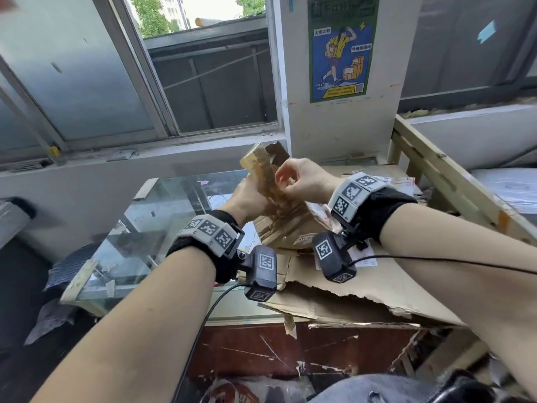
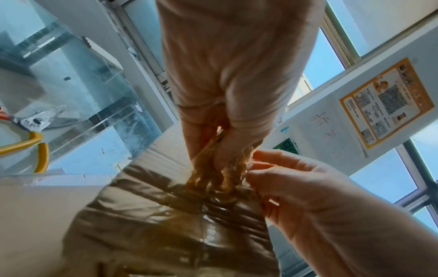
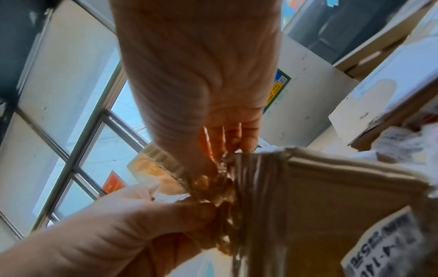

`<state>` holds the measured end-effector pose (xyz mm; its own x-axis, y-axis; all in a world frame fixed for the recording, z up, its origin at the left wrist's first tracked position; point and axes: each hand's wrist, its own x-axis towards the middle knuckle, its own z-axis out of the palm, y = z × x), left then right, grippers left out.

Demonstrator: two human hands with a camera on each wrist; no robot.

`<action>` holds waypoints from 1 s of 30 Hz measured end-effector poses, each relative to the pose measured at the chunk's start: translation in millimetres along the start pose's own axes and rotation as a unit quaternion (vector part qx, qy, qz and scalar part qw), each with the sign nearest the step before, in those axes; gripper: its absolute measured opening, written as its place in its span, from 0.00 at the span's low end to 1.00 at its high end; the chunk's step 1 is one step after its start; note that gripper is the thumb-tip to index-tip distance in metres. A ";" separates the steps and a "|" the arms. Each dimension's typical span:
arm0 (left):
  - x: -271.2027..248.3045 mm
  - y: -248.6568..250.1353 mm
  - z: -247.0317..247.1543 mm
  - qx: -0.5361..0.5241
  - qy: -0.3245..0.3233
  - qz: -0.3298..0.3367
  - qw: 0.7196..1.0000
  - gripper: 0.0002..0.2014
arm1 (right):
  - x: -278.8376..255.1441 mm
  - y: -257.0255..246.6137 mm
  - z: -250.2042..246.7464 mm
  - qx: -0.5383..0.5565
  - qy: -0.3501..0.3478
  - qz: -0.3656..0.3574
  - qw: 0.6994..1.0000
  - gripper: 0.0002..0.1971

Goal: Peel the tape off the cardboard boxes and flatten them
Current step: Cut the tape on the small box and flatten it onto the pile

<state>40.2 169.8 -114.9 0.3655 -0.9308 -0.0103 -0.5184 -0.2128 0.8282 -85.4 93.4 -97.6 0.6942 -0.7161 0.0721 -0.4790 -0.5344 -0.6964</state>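
I hold a small cardboard box [image 1: 290, 225] up in front of me, above a pile of cardboard. A wide strip of brown tape [image 1: 260, 170] is partly peeled from it and bunched into a crinkled rope [image 2: 218, 176]. My left hand [image 1: 250, 199] grips that bunch from the left, fingers curled round it [image 3: 166, 211]. My right hand [image 1: 299, 178] pinches the same tape [image 3: 220, 196] where it meets the box's upper edge, thumb and forefinger closed on it [image 2: 255, 165]. The box face [image 3: 320, 206] carries a white shipping label [image 3: 384, 249]. A glossy taped side [image 2: 154, 215] faces the left wrist camera.
Flattened, torn cardboard sheets [image 1: 363, 286] lie under the hands on a worn red-brown cabinet [image 1: 261, 350]. A glass case [image 1: 162, 216] stands to the left, a wooden frame [image 1: 436, 170] to the right. Behind are a window sill [image 1: 145, 152] and a pillar with a poster [image 1: 340, 48].
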 end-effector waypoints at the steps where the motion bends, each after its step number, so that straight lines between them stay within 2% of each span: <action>1: -1.8 0.9 -0.5 -0.013 -0.010 0.003 1.000 0.17 | -0.2 0.0 2.1 -0.023 -0.019 0.004 1.000 0.14; 4: -4.7 -3.0 1.3 -0.096 0.016 -0.023 0.995 0.24 | -0.1 1.5 2.3 -0.106 -0.008 0.010 0.994 0.15; 6: -5.0 -5.9 3.1 -0.149 0.033 -0.049 0.987 0.25 | -0.8 1.1 0.7 -0.109 0.010 0.011 0.994 0.12; 9: -8.1 -1.4 1.8 -0.183 -0.002 -0.050 0.982 0.11 | -0.4 2.1 0.5 -0.078 0.027 0.019 0.996 0.05; 13: -8.6 0.2 -1.9 -0.216 -0.011 -0.078 0.973 0.07 | 1.0 3.7 2.5 -0.046 0.040 0.023 0.998 0.06; 16: -6.0 1.2 -1.4 -0.220 -0.003 -0.109 0.969 0.13 | 0.7 3.5 3.0 -0.050 0.054 0.015 0.997 0.04; 20: -2.7 6.6 0.1 -0.210 0.040 -0.141 0.967 0.22 | -0.5 0.9 3.6 -0.085 0.084 0.011 0.993 0.05; 27: 4.1 13.9 0.8 -0.129 0.078 -0.105 0.983 0.14 | -3.9 1.1 11.9 -0.111 0.088 -0.005 0.990 0.06; 30: 10.5 10.6 -0.6 -0.156 0.093 -0.122 0.976 0.10 | -7.0 -1.1 12.2 -0.104 0.118 -0.040 0.987 0.05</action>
<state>39.1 157.9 -105.8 0.5977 -0.7875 -0.1503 -0.1487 -0.2931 0.9445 -83.2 104.5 -106.0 0.6016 -0.7398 0.3014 -0.5449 -0.6559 -0.5224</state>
